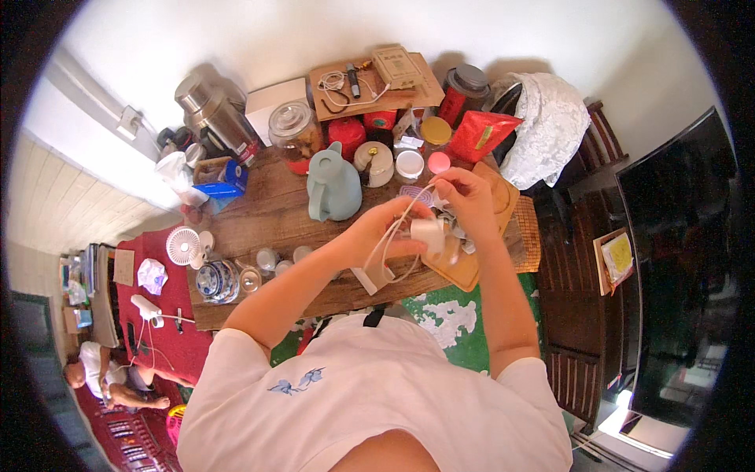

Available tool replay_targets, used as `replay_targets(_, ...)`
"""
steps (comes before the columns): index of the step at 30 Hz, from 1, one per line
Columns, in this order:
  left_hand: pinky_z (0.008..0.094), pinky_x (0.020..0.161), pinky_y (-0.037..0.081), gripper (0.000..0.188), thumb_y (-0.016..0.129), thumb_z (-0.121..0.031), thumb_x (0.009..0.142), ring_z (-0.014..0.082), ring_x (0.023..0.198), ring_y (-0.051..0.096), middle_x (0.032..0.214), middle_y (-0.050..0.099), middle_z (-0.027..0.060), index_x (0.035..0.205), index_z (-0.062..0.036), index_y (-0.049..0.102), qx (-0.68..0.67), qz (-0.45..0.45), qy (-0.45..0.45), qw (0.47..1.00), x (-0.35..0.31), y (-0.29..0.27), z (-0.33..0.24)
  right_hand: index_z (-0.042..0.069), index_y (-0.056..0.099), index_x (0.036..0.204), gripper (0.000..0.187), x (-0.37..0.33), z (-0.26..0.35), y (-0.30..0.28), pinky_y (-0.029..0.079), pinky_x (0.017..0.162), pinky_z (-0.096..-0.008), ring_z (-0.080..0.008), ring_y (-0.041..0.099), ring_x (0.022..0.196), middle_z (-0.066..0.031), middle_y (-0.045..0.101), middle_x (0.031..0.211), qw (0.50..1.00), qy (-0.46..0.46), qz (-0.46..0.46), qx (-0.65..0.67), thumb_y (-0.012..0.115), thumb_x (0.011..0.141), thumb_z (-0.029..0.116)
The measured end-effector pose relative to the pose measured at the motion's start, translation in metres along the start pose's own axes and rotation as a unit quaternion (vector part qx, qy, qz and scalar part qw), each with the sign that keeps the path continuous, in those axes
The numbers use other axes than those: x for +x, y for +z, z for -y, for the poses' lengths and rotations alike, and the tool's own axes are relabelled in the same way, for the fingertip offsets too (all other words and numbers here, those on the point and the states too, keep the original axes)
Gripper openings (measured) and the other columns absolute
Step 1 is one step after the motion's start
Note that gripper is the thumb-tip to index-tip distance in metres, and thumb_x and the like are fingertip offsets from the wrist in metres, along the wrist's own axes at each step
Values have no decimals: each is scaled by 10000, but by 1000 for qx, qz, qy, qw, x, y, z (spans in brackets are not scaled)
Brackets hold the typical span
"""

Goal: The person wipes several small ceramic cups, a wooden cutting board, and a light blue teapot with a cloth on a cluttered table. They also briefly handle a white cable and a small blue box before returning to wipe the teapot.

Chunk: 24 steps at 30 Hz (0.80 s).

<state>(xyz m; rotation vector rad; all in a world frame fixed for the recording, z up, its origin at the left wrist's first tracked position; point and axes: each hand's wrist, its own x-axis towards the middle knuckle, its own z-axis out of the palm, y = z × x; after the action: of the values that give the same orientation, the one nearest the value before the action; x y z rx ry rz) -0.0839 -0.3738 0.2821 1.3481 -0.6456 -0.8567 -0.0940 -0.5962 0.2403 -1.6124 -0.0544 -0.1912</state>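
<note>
Motion blur softens the white block [429, 234] grasped in the left hand's [391, 226] fingers above the right part of the wood-grained surface [263, 193]; the right hand's [465, 197] fingers pinch a looping white cable [412, 203], and whether the 2 join is unclear. Small items on the wooden tray [462, 274] are half hidden by the hands. A white wall [275, 43] stands far, patchy green floor [469, 355] shows near, and a black screen [676, 275] right fades into the dark rim.

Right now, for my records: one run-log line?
left hand: gripping white block | right hand: pinching white cable | nearby: blue-green jug on wooden table
</note>
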Motion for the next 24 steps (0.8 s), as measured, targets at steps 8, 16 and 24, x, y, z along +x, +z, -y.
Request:
replay_targets(8, 260, 871, 478, 521, 767, -113, 799, 119, 996, 569, 1101, 576, 47, 1224, -28, 477, 25, -261, 87, 961, 13, -9, 31, 25, 604, 1169, 245, -45, -29, 39, 390, 652, -199, -48, 491, 762, 37, 595, 904, 987, 97, -34, 126, 568, 965, 157)
replay_targets(16, 353, 826, 475, 460, 671, -39, 795, 283, 949, 569, 1002, 553, 138, 1221, -50, 500, 259, -369, 196, 871, 29, 5, 29, 17, 399, 1414, 758, -61, -8, 74, 388, 649, -212, -82, 435, 754, -25, 503, 1090, 997, -28, -42, 57, 769, 775, 188)
replay_targets(24, 394, 871, 460, 469, 631, -45, 814, 329, 980, 567, 1109, 562, 192, 1256, -53, 472, 171, -337, 196, 905, 36, 0, 45, 25, 409, 1401, 769, -53, -12, 50, 457, 714, -259, -144, 526, 823, -59, 527, 1123, 994, -7, -68, -85, 783, 765, 244)
